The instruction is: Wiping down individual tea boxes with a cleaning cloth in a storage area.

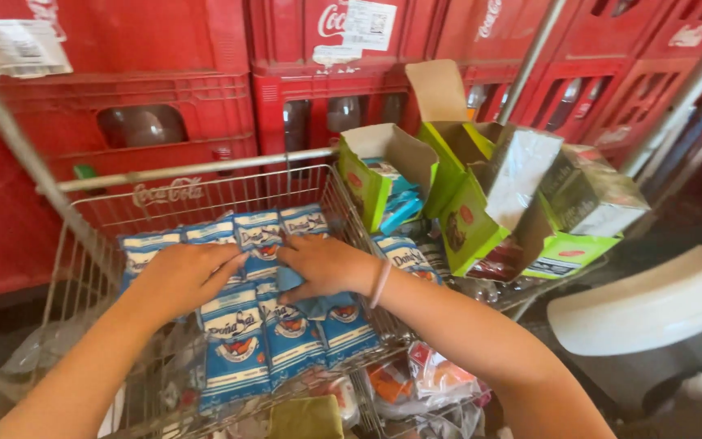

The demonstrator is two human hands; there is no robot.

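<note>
— Looking down from the head view: what are the hands on?

— Both rest on blue and white packets (263, 313) lined up in a wire basket (83, 244). The left hand (184, 276) lies flat on the back row, fingers held together and pressed down on a packet. The right hand (322, 264) sits just beside it, fingers curled and pinching the top edge of a packet in the middle; a pale band circles that wrist.

— How far along does the arranging seem?

— I'd judge it partly done. A back row and a front row of packets already stand close, touching each other, filling the basket's middle. More of the same packets lie loose to the right, near the open green cartons (481, 203), one of which shows blue packets inside, so some appear left to place.

— Anything else around?

— Red bottle crates (123, 106) stacked behind the basket, a white curved surface (652, 305) at the right, and mixed packets (432, 378) on the wire shelf below.
</note>
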